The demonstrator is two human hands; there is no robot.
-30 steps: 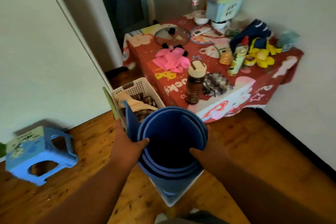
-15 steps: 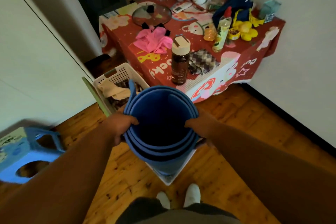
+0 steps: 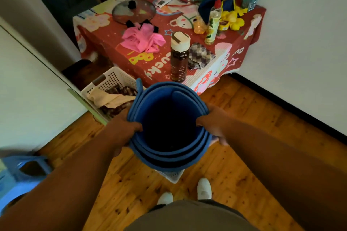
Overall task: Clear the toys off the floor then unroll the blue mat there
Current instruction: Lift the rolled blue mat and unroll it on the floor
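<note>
The rolled blue mat (image 3: pixel 170 161) stands upright in front of me, and I look down into its dark open end. My left hand (image 3: pixel 123 133) grips its rim on the left, thumb hooked inside. My right hand (image 3: pixel 216 124) grips the rim on the right. The roll hangs over a white slotted basket (image 3: pixel 110 80) that holds cloth and dark items; only a corner of the basket shows below the roll. No toys are visible on the wooden floor (image 3: pixel 244 118) around me.
A low table (image 3: pixel 116 54) with a red cartoon cloth stands in the corner, crowded with a brown bottle (image 3: pixel 179 60), pink cloth (image 3: pixel 143 40), a glass lid and yellow toys. A blue plastic stool (image 3: pixel 20 178) sits at lower left. White walls flank both sides. My white shoes (image 3: pixel 203 187) are below.
The view has tilted downward, so my shoes and lap show. The mat roll, held in both hands, sits lower in view and nearer to me; the grip is unchanged.
</note>
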